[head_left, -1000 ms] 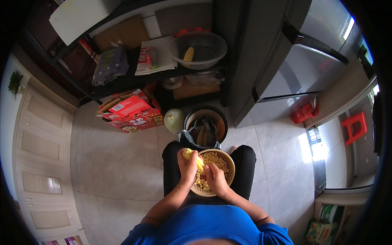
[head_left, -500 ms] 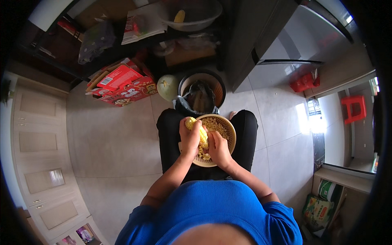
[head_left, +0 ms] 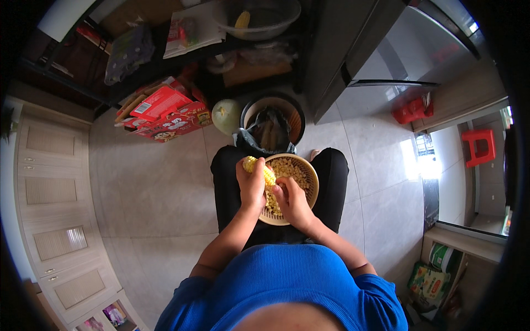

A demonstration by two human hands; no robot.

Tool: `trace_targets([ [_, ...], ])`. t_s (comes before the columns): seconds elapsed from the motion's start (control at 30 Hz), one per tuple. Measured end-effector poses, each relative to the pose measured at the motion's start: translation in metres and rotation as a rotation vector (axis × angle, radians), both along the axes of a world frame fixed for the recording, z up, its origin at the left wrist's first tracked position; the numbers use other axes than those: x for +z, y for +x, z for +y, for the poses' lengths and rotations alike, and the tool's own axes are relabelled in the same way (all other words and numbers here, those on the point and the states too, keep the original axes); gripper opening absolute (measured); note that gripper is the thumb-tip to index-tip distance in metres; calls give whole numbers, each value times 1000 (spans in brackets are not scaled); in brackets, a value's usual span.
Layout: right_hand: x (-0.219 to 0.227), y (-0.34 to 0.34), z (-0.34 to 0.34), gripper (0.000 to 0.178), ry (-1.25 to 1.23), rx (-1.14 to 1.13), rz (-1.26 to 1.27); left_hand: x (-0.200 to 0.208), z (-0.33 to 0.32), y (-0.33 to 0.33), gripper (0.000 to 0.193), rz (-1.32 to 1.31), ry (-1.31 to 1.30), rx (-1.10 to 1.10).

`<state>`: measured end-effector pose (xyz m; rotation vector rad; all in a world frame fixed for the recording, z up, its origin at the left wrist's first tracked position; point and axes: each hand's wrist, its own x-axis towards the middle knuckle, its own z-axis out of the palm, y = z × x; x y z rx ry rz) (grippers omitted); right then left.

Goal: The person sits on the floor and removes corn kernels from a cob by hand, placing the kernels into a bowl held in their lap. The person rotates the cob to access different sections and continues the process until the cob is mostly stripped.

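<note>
Corn cob (head_left: 269, 176), clamped in left hand (head_left: 251, 186), right hand (head_left: 293, 203) at its lower end, grip unclear, basket (head_left: 316, 186) of kernels (head_left: 289, 167) beneath

The person's bare left hand (head_left: 252, 186) curls in a grip; the bare right hand (head_left: 294, 204), just beside it and slightly lower, bends its fingers (head_left: 286, 183) inward. Both bare forearms (head_left: 230, 238) slant toward each other.

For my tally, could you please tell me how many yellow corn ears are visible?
2: one ear in the left hand, another ear in the clear bowl on the shelf; more may be hidden.
</note>
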<state>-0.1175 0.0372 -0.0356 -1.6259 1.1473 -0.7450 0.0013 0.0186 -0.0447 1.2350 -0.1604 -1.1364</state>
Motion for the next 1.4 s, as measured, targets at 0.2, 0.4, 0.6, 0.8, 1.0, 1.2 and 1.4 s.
trace_targets([
  [0.2,-17,-8,-10,24,495,-196,-348,-8,3,8,35,206,51,-25],
  [0.4,-52,-28,-9,16,-304,121,23,-15,5,19,26,437,64,-1],
  [0.6,3,-13,-11,21,214,9,-211,-12,5,14,30,281,40,-1],
  [0.8,2,-2,-8,21,-124,98,20,-23,10,8,35,140,74,28],
  [1.0,0,-1,-6,23,32,142,89,-29,13,6,32,70,104,6],
  [1.2,-6,0,-2,22,-9,83,115,-40,13,8,34,91,107,-31],
  [1.4,-12,2,1,22,-113,54,190,-44,15,5,35,36,95,30],
])
